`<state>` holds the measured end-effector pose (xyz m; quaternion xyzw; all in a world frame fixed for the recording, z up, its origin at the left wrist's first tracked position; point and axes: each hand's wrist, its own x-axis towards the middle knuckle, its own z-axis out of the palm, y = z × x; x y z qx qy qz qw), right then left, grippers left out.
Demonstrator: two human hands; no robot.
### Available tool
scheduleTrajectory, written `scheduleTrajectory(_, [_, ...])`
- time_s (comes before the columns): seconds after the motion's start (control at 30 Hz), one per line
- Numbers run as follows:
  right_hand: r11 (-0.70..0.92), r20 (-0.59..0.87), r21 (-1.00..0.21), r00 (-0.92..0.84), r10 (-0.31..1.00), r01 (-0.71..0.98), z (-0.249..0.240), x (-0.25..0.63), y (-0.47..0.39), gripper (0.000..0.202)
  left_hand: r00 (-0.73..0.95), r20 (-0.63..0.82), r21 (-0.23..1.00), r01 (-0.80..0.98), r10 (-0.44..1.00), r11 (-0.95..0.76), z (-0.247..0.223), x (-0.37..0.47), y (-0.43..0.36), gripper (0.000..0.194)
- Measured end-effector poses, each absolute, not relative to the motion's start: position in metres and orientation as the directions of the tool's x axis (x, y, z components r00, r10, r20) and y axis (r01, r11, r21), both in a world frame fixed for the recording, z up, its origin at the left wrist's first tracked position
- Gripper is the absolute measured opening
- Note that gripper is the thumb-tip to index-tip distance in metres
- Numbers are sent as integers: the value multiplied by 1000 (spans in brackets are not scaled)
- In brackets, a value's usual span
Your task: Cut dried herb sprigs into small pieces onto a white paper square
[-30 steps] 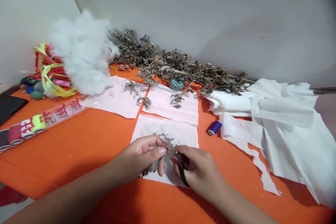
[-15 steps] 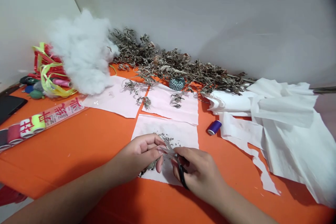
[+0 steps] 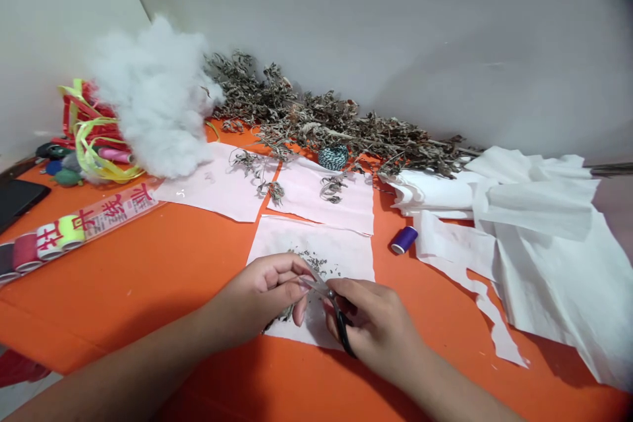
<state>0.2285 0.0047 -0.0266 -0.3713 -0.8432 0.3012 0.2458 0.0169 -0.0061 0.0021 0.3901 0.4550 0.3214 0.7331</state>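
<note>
My right hand (image 3: 368, 316) is closed round the black handles of the scissors (image 3: 341, 326), whose slightly parted blades reach to the fingertips of my left hand (image 3: 277, 287). My left hand is closed in a pinch, and a dried herb sprig (image 3: 279, 322) shows beneath its fingers, mostly hidden by them. Both hands are over a white cloth square (image 3: 262, 237) on the orange table (image 3: 198, 244). Small dark herb bits (image 3: 319, 262) are scattered on that cloth, just beyond the scissor tips.
Dried branches (image 3: 316, 115) line the wall, with a twine ball (image 3: 333, 157) in front. White stuffing (image 3: 158, 99), ribbons (image 3: 101, 145) and a pack of thread spools (image 3: 74, 231) are on the left. Right are a purple spool (image 3: 404, 239) and white fabric (image 3: 554, 264).
The scissor blades have shifted very slightly at my left fingertips. Less of the herb sprig shows below my left hand. Nothing else has visibly moved.
</note>
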Motion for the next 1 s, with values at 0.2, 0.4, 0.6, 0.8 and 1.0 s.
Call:
scheduleTrajectory(0.2, [540,177,-699,-618,766,469,-30,233,5,23,392,-421,869,-84,818,487,2,17,-8,7])
scheduleTrajectory(0.4, [531,165,-706,-619,768,469,-30,233,6,24,379,-412,878,-78,829,472,2,16,-6,16])
scheduleTrajectory(0.6, [525,179,-709,-600,780,470,-26,229,4,20,366,-406,881,-89,838,465,3,15,-6,14])
scheduleTrajectory(0.8, [532,184,-710,-608,772,461,-27,229,6,23,370,-460,858,-51,807,512,9,17,-5,11])
scheduleTrajectory(1.0, [538,171,-705,-626,761,462,-29,230,7,24,388,-442,865,-55,809,499,6,15,-6,10])
